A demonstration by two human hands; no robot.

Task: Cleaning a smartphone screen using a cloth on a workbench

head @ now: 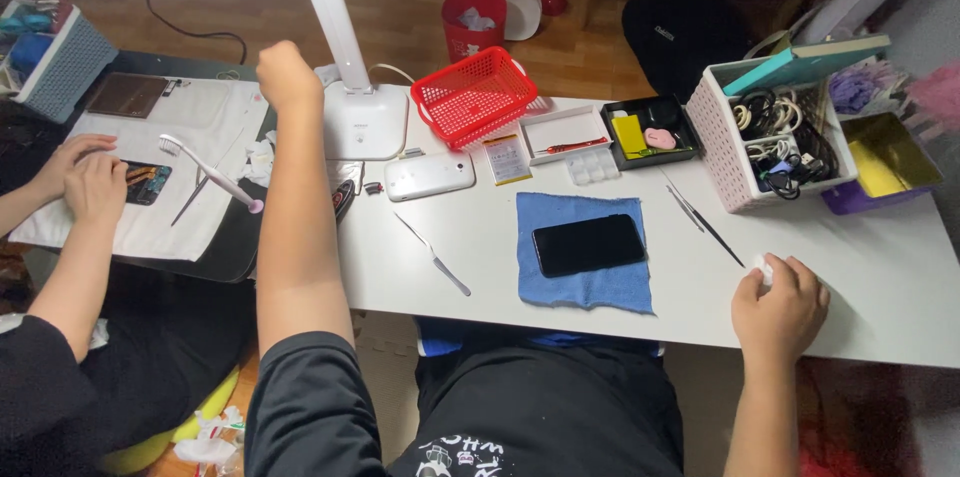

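My left hand (287, 75) is raised in a fist beside the white desk lamp (352, 87), above the left end of the white table (880, 277); nothing shows in it. My right hand (780, 305) rests near the table's front edge, curled on a small white object (764, 267). A black phone (588, 244) lies face up on a blue cloth (585, 282) between my arms. Metal tweezers (434, 255) lie left of the cloth and a second thin pair (704, 222) lies to its right.
A red basket (474, 95), a white phone back (430, 176), small trays with parts (655, 132) and a white cable basket (775, 137) line the back. On the left another person's hands (85, 177) work over a white cloth with a toothbrush (210, 172).
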